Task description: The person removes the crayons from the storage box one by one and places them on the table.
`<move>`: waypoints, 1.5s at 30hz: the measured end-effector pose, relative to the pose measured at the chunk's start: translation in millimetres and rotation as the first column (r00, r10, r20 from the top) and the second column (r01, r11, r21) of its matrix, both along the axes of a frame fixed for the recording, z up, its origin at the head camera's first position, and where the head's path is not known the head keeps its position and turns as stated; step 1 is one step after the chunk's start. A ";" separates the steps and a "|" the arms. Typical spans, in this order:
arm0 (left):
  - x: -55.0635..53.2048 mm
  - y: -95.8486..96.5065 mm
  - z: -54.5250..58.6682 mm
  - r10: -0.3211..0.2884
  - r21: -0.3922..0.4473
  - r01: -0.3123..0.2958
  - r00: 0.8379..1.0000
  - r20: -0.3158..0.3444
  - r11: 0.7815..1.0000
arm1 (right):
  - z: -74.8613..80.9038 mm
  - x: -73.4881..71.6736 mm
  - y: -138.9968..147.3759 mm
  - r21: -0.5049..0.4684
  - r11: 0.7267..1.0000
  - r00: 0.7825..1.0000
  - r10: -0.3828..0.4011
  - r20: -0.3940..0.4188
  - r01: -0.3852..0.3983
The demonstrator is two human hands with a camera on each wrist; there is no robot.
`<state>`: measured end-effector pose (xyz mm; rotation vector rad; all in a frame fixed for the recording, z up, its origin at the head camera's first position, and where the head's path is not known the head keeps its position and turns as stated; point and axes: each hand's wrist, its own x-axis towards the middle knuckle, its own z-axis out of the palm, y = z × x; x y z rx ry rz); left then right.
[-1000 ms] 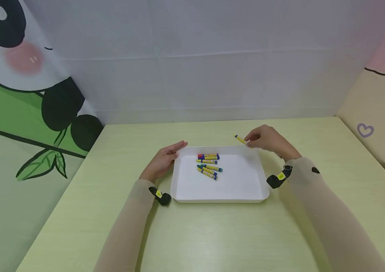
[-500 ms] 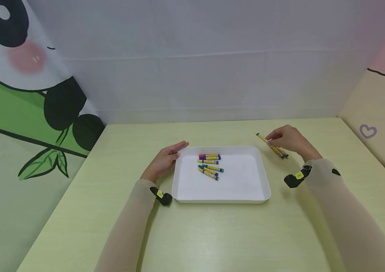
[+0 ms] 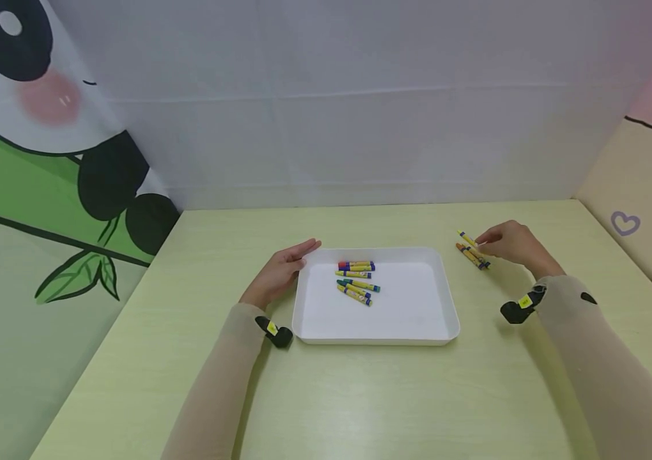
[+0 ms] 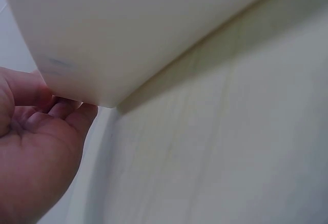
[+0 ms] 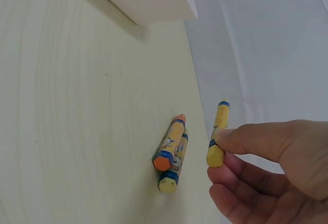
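Note:
A white tray (image 3: 396, 294) lies on the table with several yellow-wrapped crayons (image 3: 355, 292) on its left half: red, blue, yellow and green ones show. At the tray's far left corner my left hand (image 3: 277, 273) holds the rim; in the left wrist view its thumb and fingers meet at the corner. My right hand (image 3: 517, 246), right of the tray, pinches a yellow crayon (image 5: 219, 131) between thumb and fingers. Just beside it an orange crayon (image 5: 170, 144) and another pale yellow crayon (image 5: 169, 182) lie close together on the table.
The pale wooden table (image 3: 349, 396) meets a white cloth backdrop (image 3: 360, 140) at its far edge. Printed panels stand to the left and right. Black wrist cameras (image 3: 518, 311) sit on both sleeves.
My right hand has carried the yellow crayon from above the tray's far right corner rightward, down beside the crayons on the table. My left hand has stayed at the tray's corner.

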<state>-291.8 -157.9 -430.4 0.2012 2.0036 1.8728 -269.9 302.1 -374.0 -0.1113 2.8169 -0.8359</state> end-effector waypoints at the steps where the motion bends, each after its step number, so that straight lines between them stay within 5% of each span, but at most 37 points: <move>1: 0.0 0.0 -0.2 0.003 0.001 -0.003 1.000 0.003 1.000 | -0.9 0.2 1.4 0.000 1.000 1.000 -0.004 0.002 0.004; 21: 1.1 3.0 2.6 -0.018 0.011 0.018 1.000 0.002 1.000 | -21.0 3.8 18.9 0.034 0.999 0.999 -0.038 0.018 0.037; 45: 0.5 -0.8 0.0 -0.010 0.003 0.010 1.000 -0.006 1.000 | -14.6 3.3 7.6 0.045 0.998 0.999 -0.039 0.012 0.038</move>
